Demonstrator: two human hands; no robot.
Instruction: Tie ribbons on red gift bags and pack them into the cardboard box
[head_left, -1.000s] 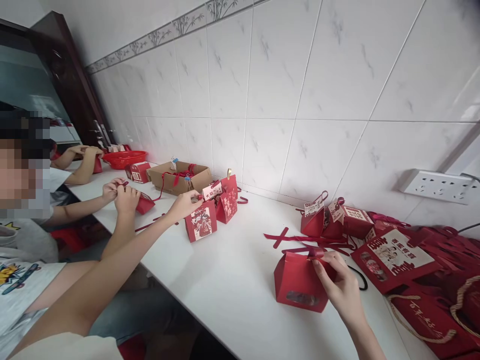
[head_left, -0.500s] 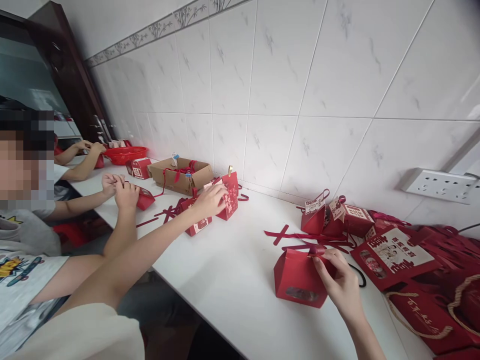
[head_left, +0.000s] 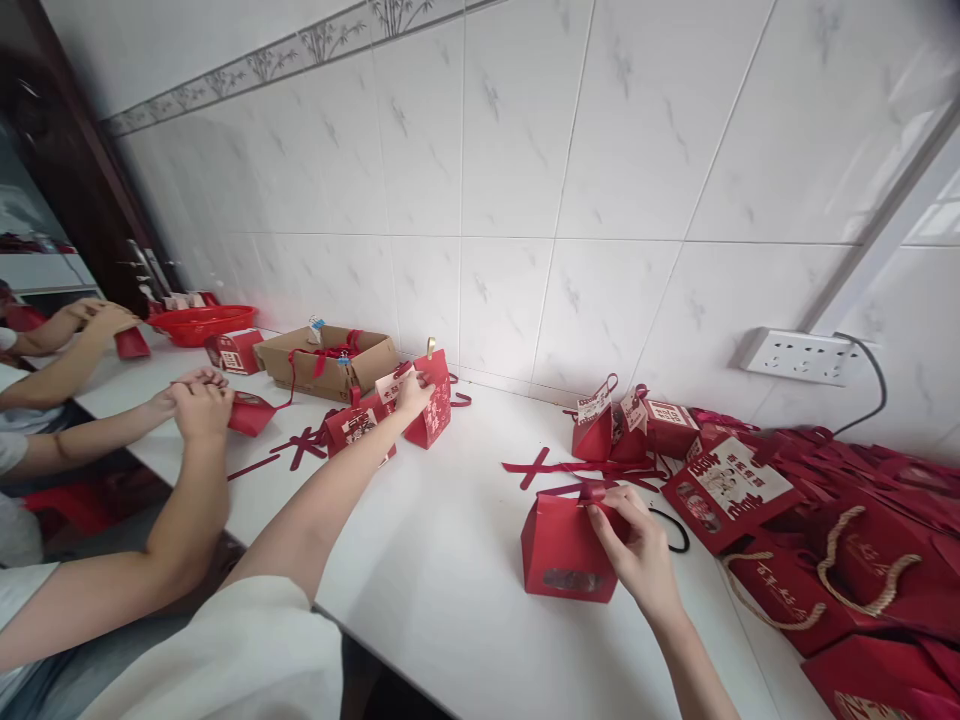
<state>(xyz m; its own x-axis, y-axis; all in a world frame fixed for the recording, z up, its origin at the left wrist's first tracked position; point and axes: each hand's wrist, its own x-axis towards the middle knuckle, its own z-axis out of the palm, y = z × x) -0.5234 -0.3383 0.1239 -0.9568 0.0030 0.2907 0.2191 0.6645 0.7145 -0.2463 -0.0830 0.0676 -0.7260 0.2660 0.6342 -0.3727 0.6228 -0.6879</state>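
From here I see the right hand (head_left: 634,540) with thumb and fingers clamped on the top ridge of a red windowed box (head_left: 555,530), which sits just below that grip, its contents too dim to make out, while a black cord loop (head_left: 685,538) beside the grip is partly hidden by the hand. Well apart from it, the left hand (head_left: 412,395) touches a tall red box (head_left: 433,415), though I cannot tell whether its fingers close on it; near that hand, the forearm (head_left: 334,505) covers part of a printed box (head_left: 352,425).
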